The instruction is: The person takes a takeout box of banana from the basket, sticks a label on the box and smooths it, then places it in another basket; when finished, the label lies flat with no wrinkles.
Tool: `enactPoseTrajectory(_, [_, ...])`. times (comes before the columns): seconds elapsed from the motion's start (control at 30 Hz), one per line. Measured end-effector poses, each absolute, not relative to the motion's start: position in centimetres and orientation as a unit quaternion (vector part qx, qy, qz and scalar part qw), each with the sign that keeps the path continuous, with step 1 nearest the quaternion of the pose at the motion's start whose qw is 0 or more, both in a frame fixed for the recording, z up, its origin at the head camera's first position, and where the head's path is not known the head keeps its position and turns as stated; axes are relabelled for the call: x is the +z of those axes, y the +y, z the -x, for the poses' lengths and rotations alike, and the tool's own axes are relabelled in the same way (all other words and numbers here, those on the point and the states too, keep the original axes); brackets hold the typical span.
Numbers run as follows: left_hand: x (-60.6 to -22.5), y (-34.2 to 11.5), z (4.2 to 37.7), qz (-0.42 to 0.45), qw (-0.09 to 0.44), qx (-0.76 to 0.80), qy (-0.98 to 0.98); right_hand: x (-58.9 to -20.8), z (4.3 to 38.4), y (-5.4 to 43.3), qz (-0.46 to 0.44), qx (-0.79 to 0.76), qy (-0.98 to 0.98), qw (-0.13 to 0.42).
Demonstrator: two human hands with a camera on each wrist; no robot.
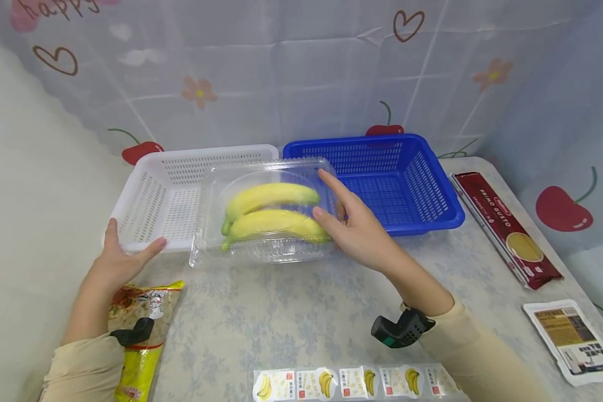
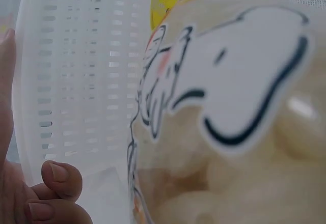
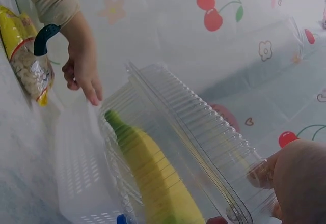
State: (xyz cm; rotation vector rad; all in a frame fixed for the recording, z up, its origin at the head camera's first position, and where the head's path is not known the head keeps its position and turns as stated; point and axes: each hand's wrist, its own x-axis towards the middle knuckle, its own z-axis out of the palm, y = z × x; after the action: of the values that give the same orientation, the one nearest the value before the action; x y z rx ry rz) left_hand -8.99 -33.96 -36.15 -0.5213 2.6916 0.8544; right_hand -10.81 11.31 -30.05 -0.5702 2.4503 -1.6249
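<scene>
My right hand [image 1: 359,231] holds a clear plastic clamshell box [image 1: 261,257] by its right end. Two yellow bananas [image 1: 276,195] with green tips lie inside, seen through the lid. The box is lifted over the inner edges of a white basket [image 1: 146,173] and a blue basket [image 1: 432,187]. At the white basket's front left corner, my left hand [image 1: 115,267] grips the rim between thumb and index finger. Below that wrist lies a yellow snack bag [image 1: 146,363], whose printed white cartoon dog fills much of the left wrist view.
A dark red spaghetti pack [image 1: 507,229] lies right of the blue basket. Nearer the right edge is a white flat pouch [image 1: 573,341]. A strip of banana stickers [image 1: 357,384] lies along the front. Behind the baskets hangs a printed curtain [image 1: 301,72].
</scene>
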Motion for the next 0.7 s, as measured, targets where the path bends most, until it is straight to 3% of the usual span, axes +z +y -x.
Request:
enactPoseTrajectory(0.3, [-35.3, -33.3, 8.2, 0.201, 0.144, 0.233, 0.941, -30.5, 9.3, 12.3, 0.184, -0.541, 0.817, 0.078])
enactPoseTrajectory(0.5, [-34.7, -31.7, 7.5, 0.207, 0.107, 0.18, 0.956, -30.6, 8.4, 12.8, 0.176, -0.541, 0.817, 0.088])
enactPoseTrajectory(0.7, [-32.7, -28.5, 6.1, 0.124, 0.069, 0.215, 0.966, -30.7, 7.5, 13.2, 0.187, -0.551, 0.808, 0.092])
